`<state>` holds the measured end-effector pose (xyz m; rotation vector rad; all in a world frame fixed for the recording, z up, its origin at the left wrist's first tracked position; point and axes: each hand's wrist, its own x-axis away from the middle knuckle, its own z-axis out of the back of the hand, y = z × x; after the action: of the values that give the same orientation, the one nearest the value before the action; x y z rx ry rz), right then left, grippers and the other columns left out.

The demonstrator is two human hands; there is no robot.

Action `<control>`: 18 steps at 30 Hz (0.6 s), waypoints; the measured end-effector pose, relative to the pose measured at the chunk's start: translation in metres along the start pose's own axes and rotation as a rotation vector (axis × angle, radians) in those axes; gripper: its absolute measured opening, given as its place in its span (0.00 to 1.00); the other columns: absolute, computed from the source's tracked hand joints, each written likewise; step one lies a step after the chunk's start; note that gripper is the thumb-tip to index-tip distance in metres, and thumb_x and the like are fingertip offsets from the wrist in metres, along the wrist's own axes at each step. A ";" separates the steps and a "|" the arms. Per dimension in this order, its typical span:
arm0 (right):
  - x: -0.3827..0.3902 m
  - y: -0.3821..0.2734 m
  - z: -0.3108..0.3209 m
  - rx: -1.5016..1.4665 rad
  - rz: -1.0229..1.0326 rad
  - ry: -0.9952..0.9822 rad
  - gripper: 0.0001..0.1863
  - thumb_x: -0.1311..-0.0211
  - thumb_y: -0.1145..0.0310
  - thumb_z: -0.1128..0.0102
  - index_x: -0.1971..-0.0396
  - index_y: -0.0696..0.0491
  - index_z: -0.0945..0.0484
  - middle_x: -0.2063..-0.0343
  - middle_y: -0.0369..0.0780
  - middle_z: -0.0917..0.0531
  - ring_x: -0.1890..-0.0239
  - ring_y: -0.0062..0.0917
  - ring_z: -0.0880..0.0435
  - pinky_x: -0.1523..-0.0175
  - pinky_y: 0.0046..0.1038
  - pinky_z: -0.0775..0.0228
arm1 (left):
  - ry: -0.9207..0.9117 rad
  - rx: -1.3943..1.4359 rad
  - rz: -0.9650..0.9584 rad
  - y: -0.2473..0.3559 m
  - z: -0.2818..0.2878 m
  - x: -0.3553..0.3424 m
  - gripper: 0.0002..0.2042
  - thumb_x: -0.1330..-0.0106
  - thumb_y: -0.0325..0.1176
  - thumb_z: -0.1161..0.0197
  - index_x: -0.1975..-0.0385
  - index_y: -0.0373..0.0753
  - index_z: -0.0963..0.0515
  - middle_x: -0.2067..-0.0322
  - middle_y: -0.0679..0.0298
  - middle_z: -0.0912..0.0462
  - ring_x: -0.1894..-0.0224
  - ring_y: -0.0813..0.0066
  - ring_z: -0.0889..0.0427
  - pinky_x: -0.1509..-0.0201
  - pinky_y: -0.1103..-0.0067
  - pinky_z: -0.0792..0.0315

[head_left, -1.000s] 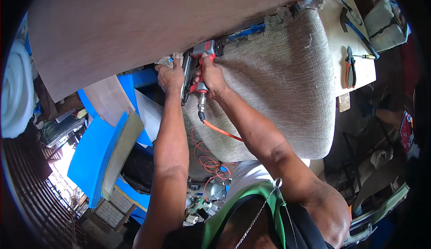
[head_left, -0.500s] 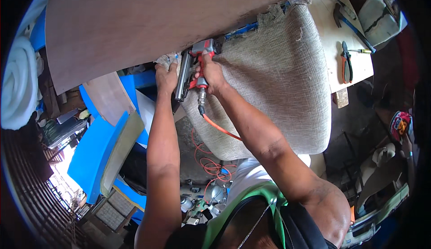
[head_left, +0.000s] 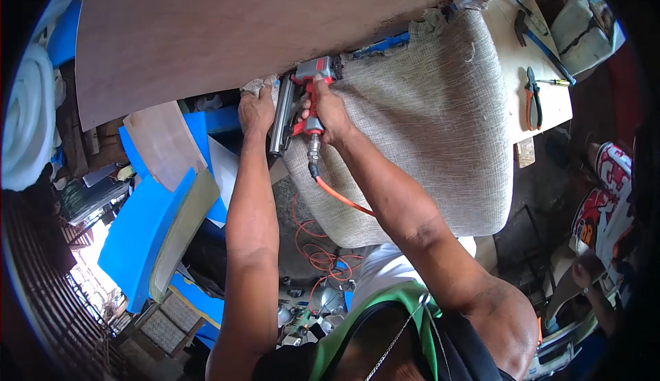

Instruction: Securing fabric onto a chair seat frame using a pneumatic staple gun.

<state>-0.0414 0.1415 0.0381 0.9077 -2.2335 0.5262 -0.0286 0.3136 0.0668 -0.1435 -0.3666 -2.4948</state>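
Observation:
My right hand (head_left: 330,114) is wrapped round the handle of a red and grey pneumatic staple gun (head_left: 317,69). Its black magazine lies beside my left hand, and an orange air hose (head_left: 344,197) runs from its metal coupling. My left hand (head_left: 256,113) pinches the frayed edge of a beige woven fabric (head_left: 440,133) at the lower edge of a large brown board (head_left: 240,37). The fabric drapes from the board towards me. The gun's nose meets the fabric near the board's edge; the exact contact is hidden.
On a pale wooden board at the right lie a hammer (head_left: 543,47), pliers (head_left: 533,99) and a screwdriver (head_left: 553,82). Blue panels (head_left: 134,226) lean at the left, near a white padding roll (head_left: 31,120). Another person in red-and-white patterned clothing (head_left: 598,209) is at the far right.
The whole view has shifted slightly. Both hands keep their grips, with the staple gun in nearly the same place. At the far right, more of the other person has come into view.

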 end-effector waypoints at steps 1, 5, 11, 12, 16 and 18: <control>0.000 0.000 -0.001 0.018 -0.002 0.023 0.26 0.27 0.44 0.50 0.71 0.54 0.28 0.82 0.36 0.26 0.86 0.22 0.26 0.79 0.31 0.25 | -0.025 0.006 -0.019 0.001 0.001 0.000 0.35 0.33 0.58 0.41 0.47 0.24 0.25 0.50 0.35 0.20 0.43 0.39 0.22 0.39 0.60 0.29; -0.004 0.005 -0.003 0.058 0.020 0.068 0.26 0.26 0.44 0.51 0.72 0.54 0.28 0.82 0.36 0.26 0.85 0.23 0.25 0.79 0.32 0.26 | -0.011 0.075 -0.025 -0.002 0.002 0.004 0.35 0.33 0.59 0.41 0.48 0.25 0.25 0.49 0.36 0.20 0.43 0.40 0.22 0.39 0.60 0.29; -0.010 0.003 0.001 0.049 0.003 0.074 0.26 0.26 0.44 0.51 0.70 0.54 0.29 0.81 0.36 0.27 0.85 0.24 0.26 0.77 0.33 0.25 | -0.046 0.052 0.000 0.006 0.002 0.007 0.38 0.33 0.61 0.41 0.45 0.24 0.26 0.49 0.37 0.19 0.43 0.43 0.21 0.40 0.61 0.29; -0.010 0.003 0.001 0.017 -0.009 0.044 0.26 0.26 0.43 0.51 0.69 0.53 0.29 0.81 0.36 0.27 0.84 0.24 0.26 0.76 0.33 0.25 | -0.044 0.053 0.002 0.002 0.006 0.009 0.38 0.33 0.61 0.41 0.45 0.24 0.26 0.49 0.37 0.19 0.43 0.43 0.21 0.40 0.61 0.29; 0.006 -0.002 0.012 -0.053 -0.001 -0.062 0.25 0.27 0.42 0.49 0.67 0.52 0.29 0.81 0.34 0.28 0.83 0.23 0.26 0.74 0.33 0.24 | -0.274 0.738 0.163 -0.049 0.021 0.012 0.32 0.31 0.58 0.40 0.44 0.31 0.26 0.46 0.54 0.21 0.45 0.62 0.20 0.45 0.69 0.26; 0.026 -0.011 0.020 -0.035 0.087 -0.071 0.25 0.27 0.42 0.48 0.67 0.52 0.27 0.80 0.34 0.25 0.83 0.23 0.26 0.74 0.29 0.26 | -0.300 1.117 0.234 -0.041 0.032 0.043 0.22 0.26 0.52 0.43 0.46 0.40 0.24 0.55 0.66 0.22 0.53 0.80 0.23 0.51 0.79 0.27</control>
<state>-0.0559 0.1105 0.0435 0.8256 -2.3481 0.4995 -0.0865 0.3312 0.0962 -0.0866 -1.6661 -1.7189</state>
